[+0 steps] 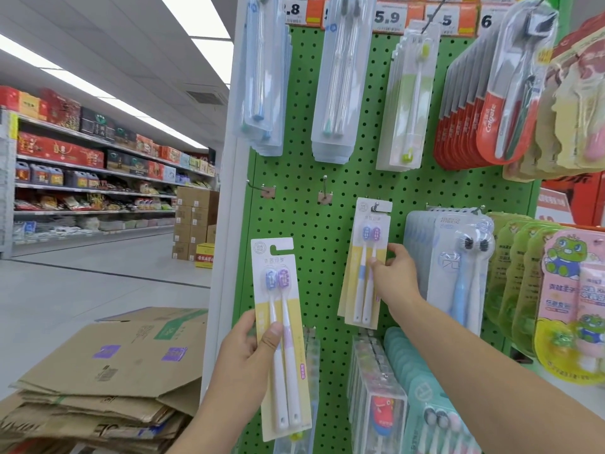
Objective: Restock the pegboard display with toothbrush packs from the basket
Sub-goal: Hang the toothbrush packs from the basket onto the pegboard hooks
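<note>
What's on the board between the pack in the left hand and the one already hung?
Head view: only bare green pegboard separates the held pack from the hung pack; no hook or product.

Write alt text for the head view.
The right hand pinches a yellow toothbrush pack hanging on a hook of the green pegboard, while the left hand holds a matching pack ready beside flattened cardboard boxes.

2 bare forearms, left hand (244, 352) and right hand (394, 276); no sleeves, rings, watch visible.
</note>
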